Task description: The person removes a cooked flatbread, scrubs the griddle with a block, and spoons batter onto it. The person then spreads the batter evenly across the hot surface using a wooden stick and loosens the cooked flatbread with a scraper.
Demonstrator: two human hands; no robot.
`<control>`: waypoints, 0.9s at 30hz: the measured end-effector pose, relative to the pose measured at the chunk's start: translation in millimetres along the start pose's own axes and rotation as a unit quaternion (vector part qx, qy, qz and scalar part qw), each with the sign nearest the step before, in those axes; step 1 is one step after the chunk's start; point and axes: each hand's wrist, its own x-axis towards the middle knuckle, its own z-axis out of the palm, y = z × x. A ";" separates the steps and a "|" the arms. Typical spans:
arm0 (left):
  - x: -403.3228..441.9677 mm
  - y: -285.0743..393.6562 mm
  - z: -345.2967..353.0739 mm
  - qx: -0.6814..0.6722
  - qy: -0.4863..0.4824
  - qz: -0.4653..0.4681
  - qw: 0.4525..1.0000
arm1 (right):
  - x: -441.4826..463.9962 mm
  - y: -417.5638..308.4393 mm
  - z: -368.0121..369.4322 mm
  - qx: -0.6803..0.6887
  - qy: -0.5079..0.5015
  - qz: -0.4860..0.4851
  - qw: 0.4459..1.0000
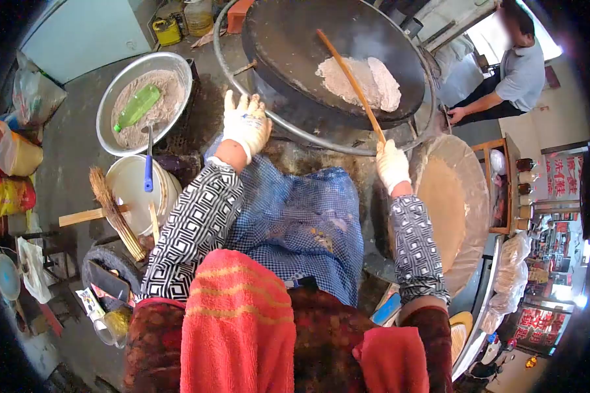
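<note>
My left hand (247, 126), in a white glove, rests at the metal ring (295, 129) around a large round griddle (282, 49), its fingers apart. Gloved too, my right hand (393, 165) is closed around the lower end of a long wooden stick (351, 77). The stick slants up and left across a pale, greyish-pink spread of batter (387, 85) on the dark griddle. Some steam rises above the batter. A blue checked cloth (295, 209) lies between my forearms.
At the left are a metal bowl (102, 105) of batter with a green bottle (137, 106), a white bucket (170, 190) and a straw brush (115, 213). A plastic-lined tub (475, 216) stands right of my right hand. A person (521, 72) is at the upper right.
</note>
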 end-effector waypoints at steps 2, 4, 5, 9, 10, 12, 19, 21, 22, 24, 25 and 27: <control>4.4 -7.2 8.0 0.022 0.012 -0.006 1.000 | 4.5 28.4 5.5 0.015 0.000 0.048 0.999; 6.4 -12.7 6.9 0.031 0.016 -0.017 0.999 | 19.6 37.5 10.8 0.037 0.041 0.074 0.996; 4.1 -12.6 0.5 0.034 0.026 -0.022 0.999 | 14.9 28.7 4.8 0.040 0.045 0.072 0.996; -12.0 28.3 -44.0 -0.097 0.034 0.014 0.995 | 5.0 21.9 6.3 0.033 0.042 0.023 0.998; -23.1 48.9 -45.9 -0.111 0.051 0.057 0.991 | 7.8 29.4 6.6 0.028 0.050 0.046 0.997; -38.2 75.6 -21.4 -0.104 0.038 0.074 0.991 | 20.6 36.7 18.1 0.035 0.070 0.061 0.995; -41.2 70.1 8.1 0.027 0.058 0.088 0.994 | 6.7 34.3 12.1 0.076 0.034 0.060 0.995; -38.8 65.1 13.0 0.046 0.049 0.082 0.994 | 19.2 34.3 7.4 0.032 0.067 0.079 0.994; -36.7 61.9 15.6 0.028 0.051 0.081 0.995 | 20.0 31.5 9.2 0.041 0.076 0.055 0.995; -34.5 55.9 10.8 0.021 0.044 0.077 0.996 | 16.1 14.5 -0.8 0.042 0.067 0.020 0.997; -35.2 55.3 8.3 0.007 0.035 0.070 0.997 | 8.0 3.1 -9.9 0.032 0.047 0.010 0.998; -35.6 50.4 2.0 0.020 0.041 0.070 0.997 | 14.8 31.4 19.9 0.012 0.070 0.012 0.997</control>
